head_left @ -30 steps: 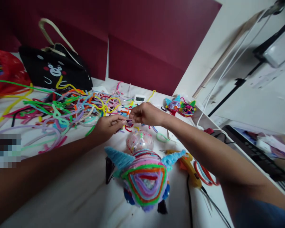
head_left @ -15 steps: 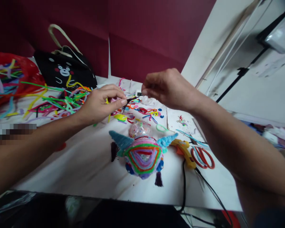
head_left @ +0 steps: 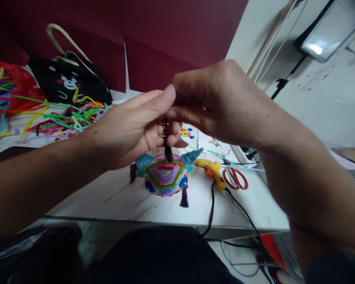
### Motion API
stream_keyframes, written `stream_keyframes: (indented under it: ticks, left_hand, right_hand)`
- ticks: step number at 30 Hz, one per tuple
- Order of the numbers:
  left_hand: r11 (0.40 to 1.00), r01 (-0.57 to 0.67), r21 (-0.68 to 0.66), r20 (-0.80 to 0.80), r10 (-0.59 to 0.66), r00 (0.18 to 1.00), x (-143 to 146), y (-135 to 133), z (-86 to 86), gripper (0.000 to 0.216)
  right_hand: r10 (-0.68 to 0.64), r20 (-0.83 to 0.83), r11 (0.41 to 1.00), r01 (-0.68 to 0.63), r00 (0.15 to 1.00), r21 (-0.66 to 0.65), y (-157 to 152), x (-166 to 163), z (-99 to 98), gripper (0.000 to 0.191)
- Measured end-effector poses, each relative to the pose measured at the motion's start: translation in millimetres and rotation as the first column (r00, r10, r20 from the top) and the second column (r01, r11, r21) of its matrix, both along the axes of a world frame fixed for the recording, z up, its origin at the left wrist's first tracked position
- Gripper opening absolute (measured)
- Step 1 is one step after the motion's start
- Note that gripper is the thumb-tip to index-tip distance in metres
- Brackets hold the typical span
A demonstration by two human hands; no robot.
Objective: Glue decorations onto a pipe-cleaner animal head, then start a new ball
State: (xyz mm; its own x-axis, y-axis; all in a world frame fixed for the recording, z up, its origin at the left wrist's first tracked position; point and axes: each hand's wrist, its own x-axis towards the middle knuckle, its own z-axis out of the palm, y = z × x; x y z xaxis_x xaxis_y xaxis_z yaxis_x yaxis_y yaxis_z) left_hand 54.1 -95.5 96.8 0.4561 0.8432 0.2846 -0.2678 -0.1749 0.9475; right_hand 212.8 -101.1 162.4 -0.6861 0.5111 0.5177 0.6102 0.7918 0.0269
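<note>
A dark purple tassel (head_left: 168, 152) hangs from between my two hands, above the mask-like head. My left hand (head_left: 133, 124) is closed at the tassel's upper end, its thumb raised and its other fingers curled behind the strands. My right hand (head_left: 225, 104) meets it there, thumb and forefinger pinched on the tassel's top; the exact grip is partly hidden. Below them, on the table, sits a colourful animal head (head_left: 166, 181) covered in pipe cleaners, with blue horns, round blue eyes and a tassel at each side.
On the white table (head_left: 112, 197), a yellow glue gun (head_left: 214, 171) with a black cord lies beside red-handled scissors (head_left: 239, 179). Loose pipe cleaners (head_left: 62, 120), a red plastic bag (head_left: 20, 88) and a black bag (head_left: 71, 81) fill the left. A lamp (head_left: 328, 37) stands at right.
My hands have come together and nearer to me; they were apart, the left pinching the dark tassel. It now hangs down between them. The view has shifted slightly.
</note>
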Motion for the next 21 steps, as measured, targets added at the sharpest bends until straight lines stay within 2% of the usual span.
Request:
stream_keyframes:
  ticks: [3, 7, 11, 13, 17, 21]
  left_hand:
    - [0.999, 0.025, -0.03, -0.059, -0.027, 0.998, 6, -2, -3.0, 0.025]
    - [0.996, -0.082, -0.046, -0.196, 0.071, 0.978, 10, -4, -7.1, 0.01]
    - [0.995, -0.088, -0.041, -0.231, 0.076, 0.97, 12, -8, -17.6, 0.022]
    - [0.995, -0.095, -0.038, -0.228, 0.084, 0.97, 12, -10, -24.8, 0.025]
    - [0.991, -0.112, -0.076, -0.238, 0.091, 0.967, 13, -13, -36.2, 0.025]
    - [0.984, -0.139, -0.108, -0.288, 0.103, 0.952, 13, -16, -38.1, 0.022]
  right_hand:
    - [0.043, -0.041, 0.999, -0.043, 0.998, 0.011, -1, 17, -7.2, 0.043]
    - [0.122, -0.068, 0.992, -0.124, 0.99, -0.033, -1, 42, -21.5, 0.024]
    - [0.089, -0.159, 0.992, -0.102, 0.983, -0.075, -6, 52, -41.4, 0.009]
    - [0.101, -0.212, 0.987, -0.125, 0.972, -0.1, -9, 53, -52.3, 0.009]
    - [0.136, -0.219, 0.989, -0.145, 0.966, -0.025, -14, 52, -72.3, 0.009]
    - [0.142, -0.169, 0.989, -0.135, 0.975, 0.056, -17, 52, -83.5, 0.009]
